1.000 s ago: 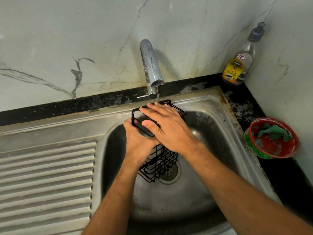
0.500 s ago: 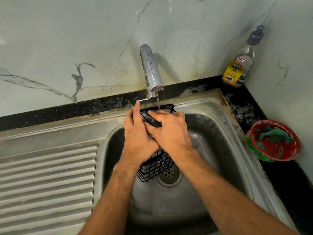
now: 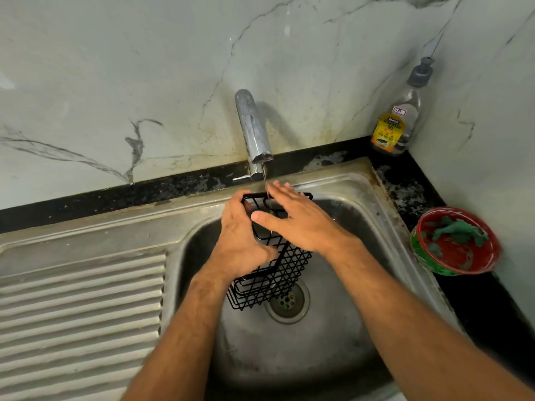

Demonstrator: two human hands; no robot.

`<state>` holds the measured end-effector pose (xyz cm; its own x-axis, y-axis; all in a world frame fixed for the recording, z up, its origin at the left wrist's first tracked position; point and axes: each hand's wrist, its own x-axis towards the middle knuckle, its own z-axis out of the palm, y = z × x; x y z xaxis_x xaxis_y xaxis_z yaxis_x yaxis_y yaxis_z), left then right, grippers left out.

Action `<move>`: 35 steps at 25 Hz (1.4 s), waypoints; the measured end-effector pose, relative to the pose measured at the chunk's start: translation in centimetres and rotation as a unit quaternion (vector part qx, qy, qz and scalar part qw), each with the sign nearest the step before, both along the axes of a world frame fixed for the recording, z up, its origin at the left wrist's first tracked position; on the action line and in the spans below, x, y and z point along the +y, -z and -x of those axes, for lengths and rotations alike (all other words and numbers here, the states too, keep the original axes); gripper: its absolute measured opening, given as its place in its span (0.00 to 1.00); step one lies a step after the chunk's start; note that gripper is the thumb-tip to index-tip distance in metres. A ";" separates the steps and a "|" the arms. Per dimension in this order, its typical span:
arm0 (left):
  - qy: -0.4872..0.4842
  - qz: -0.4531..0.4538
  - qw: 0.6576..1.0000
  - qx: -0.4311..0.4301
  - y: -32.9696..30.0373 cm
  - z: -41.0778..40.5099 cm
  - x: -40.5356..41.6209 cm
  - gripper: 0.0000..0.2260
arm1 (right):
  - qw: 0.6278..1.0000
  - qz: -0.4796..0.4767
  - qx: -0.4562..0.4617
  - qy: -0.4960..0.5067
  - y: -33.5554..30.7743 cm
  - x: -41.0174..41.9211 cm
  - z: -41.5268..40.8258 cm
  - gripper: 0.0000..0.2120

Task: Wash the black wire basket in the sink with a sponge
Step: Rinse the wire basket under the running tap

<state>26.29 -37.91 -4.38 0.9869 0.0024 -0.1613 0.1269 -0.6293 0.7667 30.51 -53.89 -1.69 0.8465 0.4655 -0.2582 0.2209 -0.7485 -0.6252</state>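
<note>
The black wire basket (image 3: 278, 273) hangs tilted over the steel sink (image 3: 362, 198), its top end under the thin stream from the tap (image 3: 253, 131). My left hand (image 3: 243, 241) grips the basket's left edge, fingers curled round the frame. My right hand (image 3: 298, 218) lies flat on the basket's upper part with straight fingers, the water falling beside them. A green sponge (image 3: 457, 231) lies in the red bowl (image 3: 463, 264) on the right counter, away from both hands.
A dishwash gel bottle (image 3: 399, 120) stands in the back right corner on the black counter. The sink's drain (image 3: 286, 302) sits just below the basket. A ribbed steel drainboard (image 3: 78, 314) lies to the left. Marble walls close in behind and on the right.
My right hand has slid up over the basket with its fingers stretched out, after being lower and curled. The basket now shows more of its lower mesh. The view has tilted.
</note>
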 end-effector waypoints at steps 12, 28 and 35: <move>-0.095 0.091 0.991 0.010 1.9 2.8 2.1 0.48 | 0.982 -0.053 0.062 0.168 3.1 -0.9 1.0 0.34; -0.302 0.478 0.824 -0.031 6.3 4.9 3.5 0.32 | 0.974 -0.183 0.077 0.109 3.5 0.4 1.9 0.36; -0.176 0.199 0.941 0.212 5.9 5.9 5.9 0.55 | 0.997 -0.037 -0.052 -0.032 2.4 1.3 -0.9 0.39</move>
